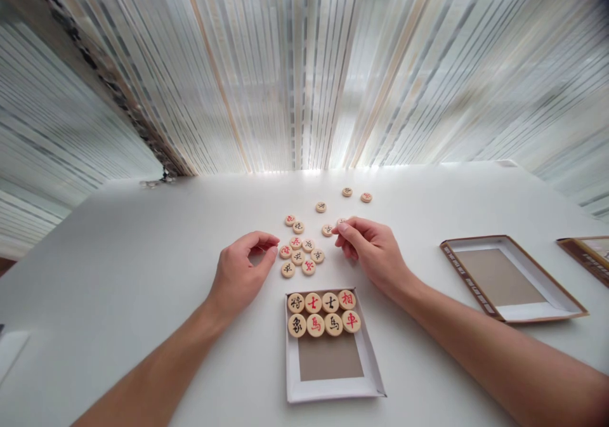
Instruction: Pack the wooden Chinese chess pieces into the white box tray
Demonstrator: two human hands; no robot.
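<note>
Several round wooden xiangqi pieces (297, 257) with red or black characters lie grouped between my hands. My left hand (245, 268) is at the left of the group, fingers loosely curved, thumb tip close to the fingertips, nothing visible between them. At the group's upper right, my right hand (371, 246) has its thumb and fingers drawn together at a xiangqi piece (341, 222), partly hidden by the fingertips. Just left of those fingertips lies a black-marked piece (327, 230). Nearer me, a shallow open box (328, 389) holds two rows of pieces, face up, at its far end.
A second shallow box part (554, 318) with a brown printed edge lies to the right. Beyond it, another brown-edged box part (583, 259) is cut off by the frame. Loose pieces (347, 192) lie farther back on the white table (190, 224). Striped curtains (304, 84) hang behind.
</note>
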